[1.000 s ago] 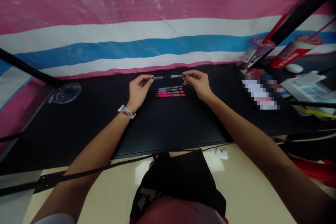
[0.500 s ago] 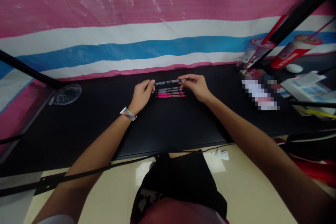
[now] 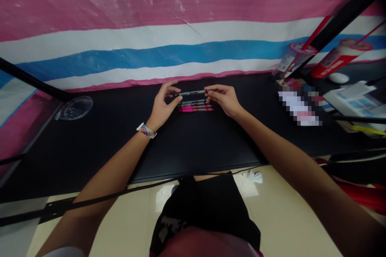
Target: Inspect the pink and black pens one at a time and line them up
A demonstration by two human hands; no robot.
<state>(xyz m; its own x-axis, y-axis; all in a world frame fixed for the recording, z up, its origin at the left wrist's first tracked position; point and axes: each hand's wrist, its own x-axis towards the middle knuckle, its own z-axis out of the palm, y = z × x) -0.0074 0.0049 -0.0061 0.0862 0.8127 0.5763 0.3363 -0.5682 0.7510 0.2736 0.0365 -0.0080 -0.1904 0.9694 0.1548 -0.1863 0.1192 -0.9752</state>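
A dark pen (image 3: pixel 193 93) lies level between my hands, just beyond a row of several pens on the black table (image 3: pixel 193 140). My right hand (image 3: pixel 224 98) pinches its right end between thumb and fingers. At its left end, my left hand (image 3: pixel 165 102) has thumb and fingers spread apart around the tip. The nearest pens in the row are pink (image 3: pixel 196 109), with grey and black pens (image 3: pixel 194 103) beside them. A colourful band is on my left wrist.
A clear plastic lid (image 3: pixel 75 107) lies at the table's left. On the right are two cups with red straws (image 3: pixel 297 58), a white rounded object (image 3: pixel 339 78) and papers (image 3: pixel 358 98). A striped sheet (image 3: pixel 181 8) hangs behind the table.
My left hand has opened, its fingers lifting off the left end of the dark pen. My right hand stays on the right end.
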